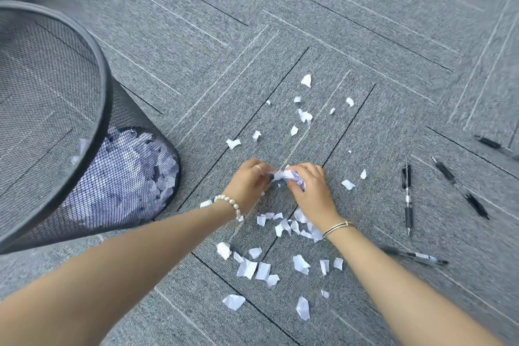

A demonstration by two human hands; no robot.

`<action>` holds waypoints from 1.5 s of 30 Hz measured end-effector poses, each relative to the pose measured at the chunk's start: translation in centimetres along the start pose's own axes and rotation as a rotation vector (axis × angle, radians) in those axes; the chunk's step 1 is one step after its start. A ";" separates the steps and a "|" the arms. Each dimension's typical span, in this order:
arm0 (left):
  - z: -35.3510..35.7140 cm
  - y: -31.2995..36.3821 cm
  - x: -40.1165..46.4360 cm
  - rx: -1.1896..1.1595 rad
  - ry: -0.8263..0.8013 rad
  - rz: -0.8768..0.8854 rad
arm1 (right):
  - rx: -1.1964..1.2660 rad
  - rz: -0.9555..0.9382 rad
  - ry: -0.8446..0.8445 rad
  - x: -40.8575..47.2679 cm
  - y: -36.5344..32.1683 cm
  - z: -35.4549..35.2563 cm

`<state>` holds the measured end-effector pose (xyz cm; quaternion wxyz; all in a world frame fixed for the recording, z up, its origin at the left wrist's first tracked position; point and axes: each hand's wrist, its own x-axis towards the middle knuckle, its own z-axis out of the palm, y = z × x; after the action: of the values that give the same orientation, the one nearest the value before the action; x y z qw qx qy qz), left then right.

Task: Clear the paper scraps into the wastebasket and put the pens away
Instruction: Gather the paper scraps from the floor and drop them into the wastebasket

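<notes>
Both forearms reach down over grey carpet (pixel 351 36), with the left hand (pixel 248 182) and right hand (pixel 310 187) meeting over a wad (pixel 286 175) of white paper, fingers of each curled onto it. Loose scraps (pixel 262 270) lie scattered above and below the hands, thickest under the wrists. At the left stands a black mesh bin (pixel 104 87), paper showing through its wall. Five black pens (pixel 407 196) lie on the carpet to the right, apart from the scraps.

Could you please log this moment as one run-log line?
hands: left and right bunching paper scraps | wastebasket: some paper inside | carpet: scraps remain | pens: untouched
</notes>
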<state>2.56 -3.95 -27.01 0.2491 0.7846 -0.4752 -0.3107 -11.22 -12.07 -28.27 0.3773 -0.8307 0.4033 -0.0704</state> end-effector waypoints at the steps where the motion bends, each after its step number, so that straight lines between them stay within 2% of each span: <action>1: -0.4 -0.1 0.3 -0.019 0.018 -0.033 | 0.031 0.036 0.019 0.1 0.0 -0.5; 4: -1.9 0.4 1.2 -0.092 0.071 -0.125 | 0.123 0.120 0.072 0.6 -0.4 -2.5; 7: -3.7 2.7 2.5 -0.180 0.113 -0.116 | 0.185 0.129 0.130 1.4 -2.3 -5.3; 14: -11.7 11.2 5.0 -0.264 0.209 -0.005 | 0.257 0.029 0.271 3.8 -10.1 -13.1; 18: -17.6 14.3 3.2 -0.285 0.316 0.053 | 0.261 -0.072 0.243 5.1 -16.6 -16.0; 20: -20.9 14.5 1.6 -0.318 0.402 0.026 | 0.277 -0.144 0.234 5.5 -20.3 -16.5; 23: -25.9 13.3 -1.5 -0.442 0.565 -0.014 | 0.291 -0.273 0.143 5.8 -25.8 -15.7; 25: -28.6 11.5 -4.0 -0.424 0.667 -0.037 | 0.288 -0.336 0.051 5.7 -29.2 -14.1; 30: -31.7 5.1 -9.8 -0.375 0.747 -0.163 | 0.344 -0.435 -0.139 4.7 -35.5 -8.1; 34: -31.5 0.7 -13.3 -0.380 0.683 -0.245 | 0.294 -0.419 -0.263 3.5 -37.0 -3.5; 39: -31.0 -1.8 -15.9 -0.440 0.592 -0.220 | 0.229 -0.412 -0.374 2.4 -37.3 -1.4; 45: -31.3 -2.8 -16.7 -0.424 0.586 -0.213 | 0.154 -0.434 -0.376 2.4 -37.6 -0.3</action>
<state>20.99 15.26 -3.41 0.4978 0.8161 -0.2247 -0.1889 13.44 0.64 -2.81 0.4834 -0.8649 0.1330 -0.0248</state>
